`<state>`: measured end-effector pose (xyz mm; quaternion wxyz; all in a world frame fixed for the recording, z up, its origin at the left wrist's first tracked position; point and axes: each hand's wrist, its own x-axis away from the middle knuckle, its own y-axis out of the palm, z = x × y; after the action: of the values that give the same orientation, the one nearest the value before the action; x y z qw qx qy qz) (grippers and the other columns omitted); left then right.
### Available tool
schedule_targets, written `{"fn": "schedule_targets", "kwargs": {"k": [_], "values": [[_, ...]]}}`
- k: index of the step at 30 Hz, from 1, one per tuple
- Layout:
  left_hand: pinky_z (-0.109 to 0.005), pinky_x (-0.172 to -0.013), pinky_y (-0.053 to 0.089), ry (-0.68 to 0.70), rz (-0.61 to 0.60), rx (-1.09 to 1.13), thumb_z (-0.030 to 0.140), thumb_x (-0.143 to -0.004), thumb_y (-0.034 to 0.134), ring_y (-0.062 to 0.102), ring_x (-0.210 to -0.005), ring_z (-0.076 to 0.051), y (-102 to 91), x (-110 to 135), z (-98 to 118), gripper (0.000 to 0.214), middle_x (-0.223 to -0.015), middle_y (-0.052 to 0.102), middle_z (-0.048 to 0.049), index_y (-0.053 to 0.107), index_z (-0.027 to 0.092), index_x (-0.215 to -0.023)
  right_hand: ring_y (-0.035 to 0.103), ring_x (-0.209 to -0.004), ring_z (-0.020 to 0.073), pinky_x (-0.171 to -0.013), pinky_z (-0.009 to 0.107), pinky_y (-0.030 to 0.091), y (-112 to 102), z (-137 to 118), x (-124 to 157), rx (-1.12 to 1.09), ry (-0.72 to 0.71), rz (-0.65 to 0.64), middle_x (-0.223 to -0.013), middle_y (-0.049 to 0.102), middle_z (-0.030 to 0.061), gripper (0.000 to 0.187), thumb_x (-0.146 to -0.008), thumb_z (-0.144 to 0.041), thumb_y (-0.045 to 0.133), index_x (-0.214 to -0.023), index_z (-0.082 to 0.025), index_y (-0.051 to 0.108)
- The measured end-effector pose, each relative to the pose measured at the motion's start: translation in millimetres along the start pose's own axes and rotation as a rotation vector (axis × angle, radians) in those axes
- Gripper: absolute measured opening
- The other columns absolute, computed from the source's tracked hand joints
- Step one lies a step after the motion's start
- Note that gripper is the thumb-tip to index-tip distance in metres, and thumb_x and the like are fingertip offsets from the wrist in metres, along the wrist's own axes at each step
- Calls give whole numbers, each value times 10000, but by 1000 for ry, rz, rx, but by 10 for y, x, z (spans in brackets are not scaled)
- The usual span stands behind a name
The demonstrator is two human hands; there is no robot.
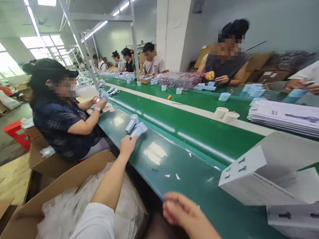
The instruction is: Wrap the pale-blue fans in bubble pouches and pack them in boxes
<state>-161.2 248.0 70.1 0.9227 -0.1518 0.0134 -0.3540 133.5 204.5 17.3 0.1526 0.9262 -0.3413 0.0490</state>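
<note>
Left hand (128, 146): reached out, fingers bent in at the near end of a light-blue plastic piece (140, 128), can't tell if it's actually gripped. Piece is on the green table (144, 164), right beside a second blue piece (130, 126). Right hand (180, 209): half open, fingers loosely curled, nothing visible in it, by the table's near edge; paper scraps (177, 176) beyond, white box (241, 172) further right

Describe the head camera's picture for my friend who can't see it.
The wearer's left hand is at pale blue parts on a dark green worktable; the right hand is near the table's edge. Co-workers line a bright green belt.
</note>
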Motion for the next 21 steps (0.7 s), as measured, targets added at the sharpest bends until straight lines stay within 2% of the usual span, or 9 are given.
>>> {"fn": "schedule_targets", "kwargs": {"k": [2, 5, 7, 9, 10, 12, 14, 17, 21], "values": [[-244, -519, 364, -110, -34, 31, 420, -872, 543, 501, -465, -125, 40, 452, -129, 310, -473, 459, 46, 485, 200, -662, 722, -989, 262, -918, 444, 580, 187, -213, -268, -231, 126, 174, -1037, 744, 77, 338, -806, -512, 709, -1019, -252, 671], [-241, -432, 316, -252, -184, 117, 535, -856, 506, 451, -364, -116, -46, 1231, -382, 382, -444, 508, 25, 540, 185, -707, 683, -1070, 253, -933, 436, 573, 572, -342, -593, -430, 118, 221, -1086, 724, 53, 398, -727, -546, 762, -947, -245, 622], [-237, -454, 359, -259, -410, 166, 570, -818, 551, 535, -423, -130, -282, 1621, -570, 401, -510, 598, -10, 571, 178, -739, 707, -921, 228, -827, 379, 602, 806, -306, -640, -469, 145, 229, -919, 731, 30, 395, -696, -517, 794, -896, -231, 609], [-244, -526, 431, -259, -584, 58, 562, -798, 587, 634, -552, -156, -668, 1784, -788, 395, -640, 688, -55, 613, 169, -773, 683, -695, 184, -657, 310, 591, 937, -224, -548, -429, 232, 203, -730, 695, 7, 390, -679, -472, 817, -879, -210, 608], [-257, -576, 461, -277, -598, -55, 544, -806, 585, 669, -632, -176, -888, 1783, -914, 385, -713, 717, -80, 632, 162, -789, 651, -611, 162, -581, 280, 563, 955, -179, -470, -386, 283, 167, -676, 677, -2, 393, -676, -457, 822, -888, -204, 608], [-295, -665, 486, -341, -416, -292, 505, -851, 523, 691, -762, -213, -1283, 1687, -1195, 366, -808, 732, -113, 636, 159, -810, 606, -538, 135, -505, 244, 516, 911, -97, -296, -278, 351, 80, -656, 668, -8, 405, -671, -441, 831, -912, -201, 610], [-344, -750, 484, -382, -270, -424, 459, -868, 502, 680, -882, -256, -1492, 1603, -1499, 323, -877, 726, -140, 614, 162, -814, 626, -587, 136, -533, 242, 533, 813, -33, -136, -188, 396, 15, -714, 680, -1, 414, -660, -420, 850, -933, -204, 625], [-400, -858, 464, -439, -305, -541, 383, -732, 699, 654, -992, -317, -1389, 1736, -1923, 238, -913, 716, -144, 599, 173, -787, 672, -713, 158, -619, 261, 571, 701, 34, 52, -157, 438, 5, -813, 677, 2, 468, -623, -385, 884, -981, -209, 639], [-456, -963, 427, -493, -441, -654, 330, -550, 870, 602, -1125, -377, -1025, 2190, -2271, 460, -1038, 687, -169, 634, 156, -903, 697, -745, 189, -637, 299, 577, 699, 151, 243, -237, 453, 53, -891, 683, 20, 603, -599, -369, 896, -1081, -227, 561]]}}
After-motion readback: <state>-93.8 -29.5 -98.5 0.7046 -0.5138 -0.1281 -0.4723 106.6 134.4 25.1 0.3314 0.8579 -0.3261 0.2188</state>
